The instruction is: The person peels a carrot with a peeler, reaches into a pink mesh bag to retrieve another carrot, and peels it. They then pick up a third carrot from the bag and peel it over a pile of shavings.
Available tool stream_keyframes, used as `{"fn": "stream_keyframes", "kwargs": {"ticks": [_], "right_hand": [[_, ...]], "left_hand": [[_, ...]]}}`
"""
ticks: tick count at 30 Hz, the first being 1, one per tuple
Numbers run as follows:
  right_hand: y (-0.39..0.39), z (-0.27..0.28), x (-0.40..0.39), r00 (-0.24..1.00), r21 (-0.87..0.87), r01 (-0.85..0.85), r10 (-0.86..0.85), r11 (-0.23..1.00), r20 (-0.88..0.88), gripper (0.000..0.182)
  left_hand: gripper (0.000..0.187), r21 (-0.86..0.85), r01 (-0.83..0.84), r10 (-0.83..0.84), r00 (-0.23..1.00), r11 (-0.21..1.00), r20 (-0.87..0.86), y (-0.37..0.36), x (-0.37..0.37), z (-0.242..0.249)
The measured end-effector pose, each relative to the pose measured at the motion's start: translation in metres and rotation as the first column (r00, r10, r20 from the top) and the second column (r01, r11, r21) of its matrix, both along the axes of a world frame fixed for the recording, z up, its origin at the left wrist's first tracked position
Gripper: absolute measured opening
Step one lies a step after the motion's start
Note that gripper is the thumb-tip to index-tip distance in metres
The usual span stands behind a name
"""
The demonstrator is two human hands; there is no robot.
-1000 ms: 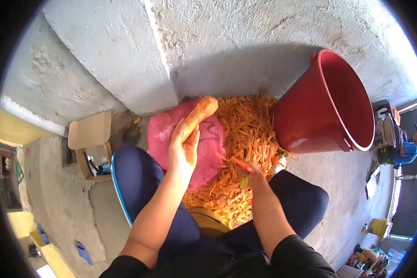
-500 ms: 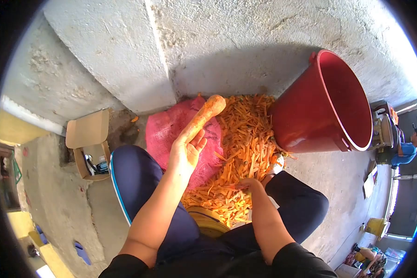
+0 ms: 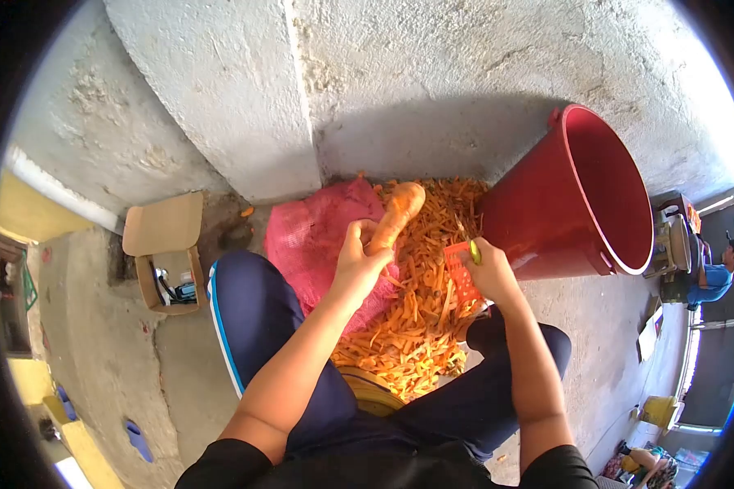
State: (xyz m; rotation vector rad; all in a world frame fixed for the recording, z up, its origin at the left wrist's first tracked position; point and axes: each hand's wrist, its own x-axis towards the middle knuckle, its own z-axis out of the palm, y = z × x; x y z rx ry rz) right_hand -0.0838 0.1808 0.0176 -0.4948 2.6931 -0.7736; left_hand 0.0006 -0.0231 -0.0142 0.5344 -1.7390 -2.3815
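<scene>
My left hand (image 3: 362,259) is closed around the narrow end of a long orange vegetable (image 3: 400,210) with a bulging, rounded tip. It is held tilted up above a pink mesh sack (image 3: 306,232). Over on the right, my right hand (image 3: 491,269) grips a flat red-orange piece with rows of holes (image 3: 462,273); a yellow-green part shows by the fingers. What kind of tool this is I cannot make out. Below both hands spreads a heap of orange peelings (image 3: 420,322), partly touching the sack.
A large red tub (image 3: 538,196) leans, tilted, beside the peelings near the rough wall (image 3: 432,73). An open cardboard box (image 3: 161,244) stands left of my knee. A blue slipper (image 3: 139,441) lies on the floor. Other people, one in a blue shirt (image 3: 716,281), are at the far right.
My right hand has risen from the peelings and moved right, now with the red-orange holed piece in it. My left hand has shifted right and down, its fingers wrapped round the vegetable.
</scene>
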Motion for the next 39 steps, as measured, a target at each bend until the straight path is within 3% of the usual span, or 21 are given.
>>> {"fn": "stream_keyframes", "kwargs": {"ticks": [3, 4, 7, 10, 16, 23, 29, 39], "right_hand": [[-0.003, -0.01, 0.003, 0.999, -0.058, 0.004, -0.007, 0.998, -0.051, 0.023], [-0.007, -0.008, 0.002, 0.997, -0.091, -0.016, 0.009, 0.996, -0.071, 0.023], [-0.01, -0.009, -0.002, 0.999, -0.07, 0.013, -0.015, 0.997, -0.031, 0.023], [-0.015, -0.011, -0.001, 0.999, -0.059, -0.007, 0.005, 0.998, -0.037, 0.022], [-0.043, -0.008, 0.009, 0.995, 0.141, -0.096, 0.092, 0.985, 0.037, 0.021], [-0.05, -0.005, 0.011, 0.988, 0.237, -0.15, 0.134, 0.96, 0.08, 0.023], [-0.043, -0.02, -0.01, 0.999, 0.4, -0.01, 0.023, 0.916, -0.027, 0.026], [-0.048, -0.029, -0.025, 0.99, 0.347, 0.13, -0.104, 0.929, -0.093, 0.025]], "left_hand": [[0.039, -0.336, -0.051, 0.009, 0.992, 0.941, -0.126, 0.006, 0.002, -0.009], [0.041, -0.388, -0.039, 0.02, 0.998, 0.921, -0.054, 0.007, 0.004, -0.008], [0.041, -0.683, -0.163, 0.015, 0.976, 0.712, -0.218, 0.01, 0.003, 0.0], [0.041, -0.638, -0.142, 0.04, 0.984, 0.757, -0.171, 0.011, 0.0, -0.001], [0.04, -0.751, -0.15, 0.0, 0.981, 0.643, -0.196, 0.017, -0.003, 0.001], [0.039, -0.782, -0.115, -0.026, 0.986, 0.613, -0.165, 0.021, -0.002, -0.003], [0.033, -0.784, -0.042, -0.073, 0.991, 0.62, -0.11, 0.024, 0.002, 0.0], [0.03, -0.811, -0.001, -0.095, 0.993, 0.585, -0.07, 0.026, 0.0, 0.001]]}}
